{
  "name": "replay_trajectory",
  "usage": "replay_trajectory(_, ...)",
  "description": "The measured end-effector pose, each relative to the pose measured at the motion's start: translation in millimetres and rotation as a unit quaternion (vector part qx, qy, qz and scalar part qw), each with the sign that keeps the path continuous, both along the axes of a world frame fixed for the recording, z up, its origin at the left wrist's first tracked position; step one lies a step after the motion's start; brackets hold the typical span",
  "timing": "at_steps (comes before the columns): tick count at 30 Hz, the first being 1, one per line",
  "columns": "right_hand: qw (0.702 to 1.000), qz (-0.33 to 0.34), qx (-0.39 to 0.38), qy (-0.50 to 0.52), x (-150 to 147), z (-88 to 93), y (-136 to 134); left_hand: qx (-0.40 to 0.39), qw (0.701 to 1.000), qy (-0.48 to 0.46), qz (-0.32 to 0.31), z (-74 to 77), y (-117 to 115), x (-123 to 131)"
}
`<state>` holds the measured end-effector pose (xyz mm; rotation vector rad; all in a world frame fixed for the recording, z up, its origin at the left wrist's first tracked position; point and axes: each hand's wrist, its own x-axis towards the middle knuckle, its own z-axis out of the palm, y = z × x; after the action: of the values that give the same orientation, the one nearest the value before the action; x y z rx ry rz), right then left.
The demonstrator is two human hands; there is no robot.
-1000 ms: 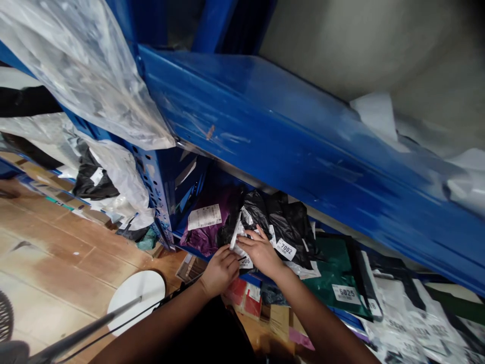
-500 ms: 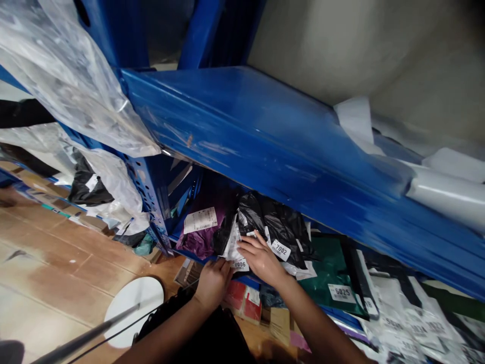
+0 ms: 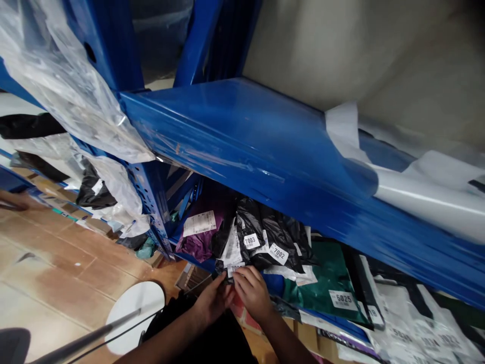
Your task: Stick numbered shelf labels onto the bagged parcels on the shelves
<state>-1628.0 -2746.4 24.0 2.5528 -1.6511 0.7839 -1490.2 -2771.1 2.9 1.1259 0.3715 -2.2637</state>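
On the lower shelf lies a black plastic parcel (image 3: 222,265) whose front edge carries a small white number sticker (image 3: 234,268), partly covered by fingers. My left hand (image 3: 212,299) pinches that edge from the left, fingers closed at the sticker. Close beside it, my right hand (image 3: 253,292) has its fingertips closed on the sticker's right end and the bag's edge. Just behind are black parcels marked 7003 (image 3: 250,240) and 7002 (image 3: 278,254). A purple parcel (image 3: 200,245) with a large white label lies to the left.
A blue shelf beam (image 3: 235,146) crosses above the hands, joined to a blue upright (image 3: 147,197) at left. A green parcel marked 6025 (image 3: 322,283) and several white parcels (image 3: 409,308) lie rightward. A round white stool seat (image 3: 134,313) stands at lower left.
My right hand has moved down and left from the black parcels to the front sticker beside my left hand, uncovering the 7003 label. The view has shifted slightly.
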Motion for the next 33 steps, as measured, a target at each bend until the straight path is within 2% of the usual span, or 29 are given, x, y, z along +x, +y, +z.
replay_trajectory(5, 0.996, -0.005, 0.057, 0.067, 8.0, 14.4, -13.9, 0.003, 1.000, 0.017, 0.019, -4.1, 2.3, -11.0)
replay_trajectory(11, 0.958, 0.114, 0.172, 0.199, 15.2, 38.2, -44.6, 0.020, 0.998, 0.005, 0.055, -4.5, 5.0, -14.3)
replay_trajectory(15, 0.940, 0.146, 0.169, 0.258, 14.4, 49.3, -57.4, 0.021, 0.998, -0.004, 0.066, -4.5, 5.6, -15.3)
replay_trajectory(20, 0.916, 0.218, 0.155, 0.298, 9.8, 55.3, -68.2, 0.007, 0.996, -0.015, 0.083, -3.4, 6.1, -17.8)
replay_trajectory(24, 0.916, 0.271, 0.137, 0.261, -0.1, 54.0, -78.3, -0.015, 0.995, -0.024, 0.097, -4.8, 6.7, -20.0)
replay_trajectory(28, 0.929, 0.304, 0.156, 0.142, -13.7, 44.6, -86.6, -0.038, 0.994, -0.013, 0.106, -7.1, 7.8, -21.1)
replay_trajectory(33, 0.927, 0.332, 0.174, 0.031, -19.7, 36.8, -90.2, -0.054, 0.989, 0.005, 0.138, -9.3, 7.4, -22.2)
